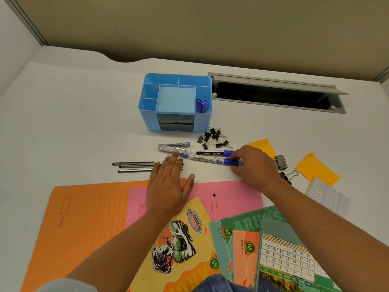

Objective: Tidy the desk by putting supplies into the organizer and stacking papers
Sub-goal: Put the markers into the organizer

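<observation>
The blue organizer (175, 114) stands mid-desk with two blue-capped markers (202, 105) upright in its right compartment. Two white markers (210, 157) with blue caps lie in front of it; my right hand (254, 167) pinches their capped ends with curled fingers. My left hand (169, 182) lies flat with straight fingers over the tips of three dark pencils (134, 167), its fingertips touching a metal staple remover (173, 147). An orange folder (84, 224), a pink folder (229, 199) and several notebooks (189, 239) overlap near me.
A heap of black binder clips (213, 139) lies right of the organizer; two larger clips (283, 165) sit by yellow sticky notes (315, 170) and a label sheet (328, 197). An open cable slot (273, 95) cuts the desk at back right.
</observation>
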{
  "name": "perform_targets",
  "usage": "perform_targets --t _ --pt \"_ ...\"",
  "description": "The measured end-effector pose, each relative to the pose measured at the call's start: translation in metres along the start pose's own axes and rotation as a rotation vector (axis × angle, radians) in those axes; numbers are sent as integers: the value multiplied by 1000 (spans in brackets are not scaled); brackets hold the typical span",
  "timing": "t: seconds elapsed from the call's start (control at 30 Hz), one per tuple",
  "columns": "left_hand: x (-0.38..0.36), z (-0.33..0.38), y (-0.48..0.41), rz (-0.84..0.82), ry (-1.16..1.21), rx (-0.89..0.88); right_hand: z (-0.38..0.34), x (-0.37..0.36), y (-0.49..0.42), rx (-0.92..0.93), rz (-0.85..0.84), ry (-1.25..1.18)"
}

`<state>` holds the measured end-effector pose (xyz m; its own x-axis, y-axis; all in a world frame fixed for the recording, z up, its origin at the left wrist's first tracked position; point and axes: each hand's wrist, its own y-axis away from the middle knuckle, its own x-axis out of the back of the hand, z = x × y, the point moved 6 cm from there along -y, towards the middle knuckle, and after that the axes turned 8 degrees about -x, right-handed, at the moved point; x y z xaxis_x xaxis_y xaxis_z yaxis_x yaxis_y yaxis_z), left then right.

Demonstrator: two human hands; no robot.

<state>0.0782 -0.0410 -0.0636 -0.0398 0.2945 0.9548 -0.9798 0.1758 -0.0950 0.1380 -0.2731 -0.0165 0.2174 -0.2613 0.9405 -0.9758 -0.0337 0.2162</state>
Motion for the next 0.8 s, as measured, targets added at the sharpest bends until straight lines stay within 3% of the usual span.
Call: perform_targets --t 0.27,0.43,0.63,0.8 --pt "1 1 -1 -11 -5 3 -7 3 2 47 30 53" --pt "1 1 0 -10 2 3 -7 19 12 162 102 -114" --pt "3 1 0 -10 -5 7 -25 90 26 259 241 -508" --pt "5 2 -1 -9 0 -4 -45 158 20 381 426 -575"
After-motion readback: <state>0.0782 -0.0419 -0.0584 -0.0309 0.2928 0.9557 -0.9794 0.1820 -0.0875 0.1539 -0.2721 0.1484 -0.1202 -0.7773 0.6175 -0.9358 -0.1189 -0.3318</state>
